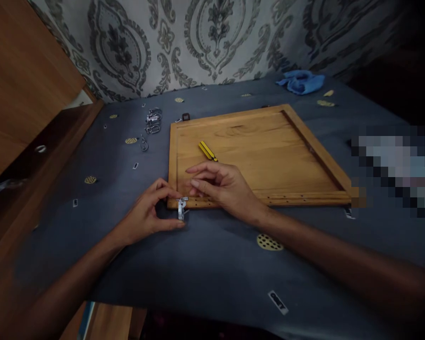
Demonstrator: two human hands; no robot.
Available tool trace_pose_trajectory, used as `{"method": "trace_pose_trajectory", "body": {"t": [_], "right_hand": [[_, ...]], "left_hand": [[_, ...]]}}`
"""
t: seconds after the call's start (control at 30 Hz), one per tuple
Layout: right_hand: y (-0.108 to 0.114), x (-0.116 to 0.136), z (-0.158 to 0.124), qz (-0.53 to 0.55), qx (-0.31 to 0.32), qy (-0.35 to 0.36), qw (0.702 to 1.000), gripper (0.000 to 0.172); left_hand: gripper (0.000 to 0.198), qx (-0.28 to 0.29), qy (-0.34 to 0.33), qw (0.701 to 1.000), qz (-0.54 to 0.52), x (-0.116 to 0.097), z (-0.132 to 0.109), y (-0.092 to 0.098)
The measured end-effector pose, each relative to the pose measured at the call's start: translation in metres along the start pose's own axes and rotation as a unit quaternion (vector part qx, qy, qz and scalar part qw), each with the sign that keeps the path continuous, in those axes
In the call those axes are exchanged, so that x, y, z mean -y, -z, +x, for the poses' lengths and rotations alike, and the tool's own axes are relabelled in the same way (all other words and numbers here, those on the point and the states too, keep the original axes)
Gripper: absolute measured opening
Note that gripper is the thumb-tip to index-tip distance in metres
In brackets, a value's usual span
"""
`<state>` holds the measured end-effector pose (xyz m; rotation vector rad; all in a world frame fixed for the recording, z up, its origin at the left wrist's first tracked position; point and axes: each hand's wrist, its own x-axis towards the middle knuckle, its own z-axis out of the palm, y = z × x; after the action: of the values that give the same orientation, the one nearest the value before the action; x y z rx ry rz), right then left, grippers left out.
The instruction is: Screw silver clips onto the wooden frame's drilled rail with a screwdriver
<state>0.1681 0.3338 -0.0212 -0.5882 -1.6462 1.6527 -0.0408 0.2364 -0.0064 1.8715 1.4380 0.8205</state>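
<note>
A wooden panel [269,156] with a raised rim lies flat on a dark blue patterned cloth [205,264]. At its near left corner a small metal hinge [182,208] stands against the edge with its row of small holes. My left hand [152,212] pinches this hinge between thumb and fingers. My right hand [219,186] rests on the panel's near edge just right of the hinge, fingers curled and pressed together at the hinge's top. A yellow-and-black screwdriver [208,151] lies on the panel behind my right hand.
Several more metal hinges [153,120] lie in a pile on the cloth left of the panel's far corner. A crumpled blue rag [301,81] sits at the back by the patterned wall. Brown wooden furniture [28,94] stands along the left.
</note>
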Motion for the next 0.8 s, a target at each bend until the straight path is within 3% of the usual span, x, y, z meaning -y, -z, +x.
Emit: {"method": "trace_pose_trajectory", "body": {"t": [0.2, 0.5, 0.8], "right_hand": [[-0.004, 0.004, -0.004, 0.003, 0.012, 0.006, 1.0, 0.01], [-0.006, 0.004, -0.011, -0.033, 0.04, 0.007, 0.999, 0.007], [-0.005, -0.001, -0.017, -0.243, 0.057, 0.139, 0.958, 0.011]], "left_hand": [[0.04, -0.002, -0.009, 1.0, 0.0, 0.0, 0.0, 0.0], [0.037, -0.005, 0.008, 1.0, -0.01, -0.003, 0.0, -0.001], [0.038, 0.006, 0.015, 1.0, -0.005, -0.005, 0.0, 0.0]]}}
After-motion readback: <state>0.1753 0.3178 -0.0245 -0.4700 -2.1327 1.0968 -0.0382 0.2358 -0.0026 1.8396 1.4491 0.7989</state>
